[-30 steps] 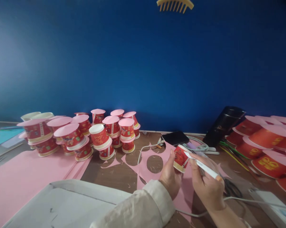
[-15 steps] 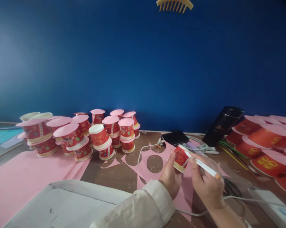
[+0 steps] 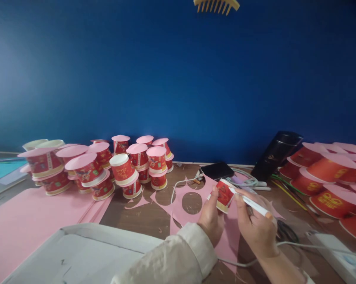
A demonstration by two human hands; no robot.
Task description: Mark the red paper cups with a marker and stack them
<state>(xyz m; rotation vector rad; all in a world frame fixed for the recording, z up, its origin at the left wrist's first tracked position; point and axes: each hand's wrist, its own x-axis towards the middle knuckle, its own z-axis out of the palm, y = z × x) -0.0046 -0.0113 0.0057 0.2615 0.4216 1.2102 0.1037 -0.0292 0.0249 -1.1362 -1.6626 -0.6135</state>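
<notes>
My left hand (image 3: 211, 223) is closed around a small red paper cup (image 3: 225, 194) with a pale band at its lower end, tilted above the table. The thumb lies along the cup's near left side. In my right hand (image 3: 256, 225) is a white pen (image 3: 253, 204) with an orange end, gripped between thumb and fingers. Its front end meets the cup's upper right edge; the very tip is hard to make out. Beneath both hands lies a pink paper sheet (image 3: 185, 221) with round holes cut out of it.
Stacked red cups (image 3: 86, 173) with pink paper discs stand at the left, more red cups (image 3: 328, 201) at the right. Near the blue wall are a phone (image 3: 217, 170) and a black bottle (image 3: 275, 156). A white tray (image 3: 107, 252) is at front left, a power strip (image 3: 337, 252) at front right.
The cup has turned slightly in my left hand, and the pen has shifted a little with it. Everything else looks the same apart from a slight camera shift.
</notes>
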